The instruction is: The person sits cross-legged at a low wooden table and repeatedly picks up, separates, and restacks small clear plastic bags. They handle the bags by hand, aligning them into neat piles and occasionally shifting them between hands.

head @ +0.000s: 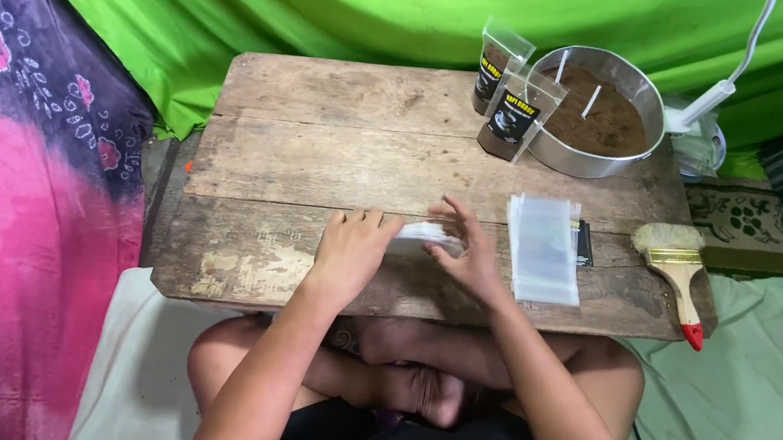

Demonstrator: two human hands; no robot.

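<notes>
Seen from above, a left hand [352, 246] and right hand [468, 251], fingers curled, pinch a small white plastic pouch [423, 236] on a wooden table [312, 152], near a metal pan [633, 150] of brown powder and two filled pouches [513, 108].

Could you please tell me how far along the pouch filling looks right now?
Done: two filled clear pouches with black labels stand by the round metal pan of brown powder. In hand: left hand and right hand hold a flat clear pouch. Left: a stack of empty clear pouches.
</notes>
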